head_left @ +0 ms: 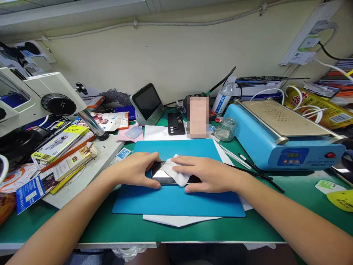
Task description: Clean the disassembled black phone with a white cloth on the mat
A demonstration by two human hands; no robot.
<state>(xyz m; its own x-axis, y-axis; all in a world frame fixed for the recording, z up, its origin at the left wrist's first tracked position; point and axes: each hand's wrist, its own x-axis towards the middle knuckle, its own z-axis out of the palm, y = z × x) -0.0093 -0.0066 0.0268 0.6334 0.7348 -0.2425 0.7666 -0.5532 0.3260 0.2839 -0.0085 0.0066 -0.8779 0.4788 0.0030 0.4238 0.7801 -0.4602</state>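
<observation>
A dark-screened smartphone lies flat and sideways on a blue mat. My left hand grips its left end, with the thumb along the near edge and the fingers at the far edge. Under the fingers of my right hand a small white wipe is pressed onto the phone's screen, and the thumb rests by the near edge. The right end of the phone is partly covered by my right hand. Beyond the mat lies a black phone case on white paper.
A blue heating-plate machine stands at right, with a glass jar and a bottle beside it. Thin pens lie near the mat. A microscope stand, stacked boxes and a small display occupy the left and back.
</observation>
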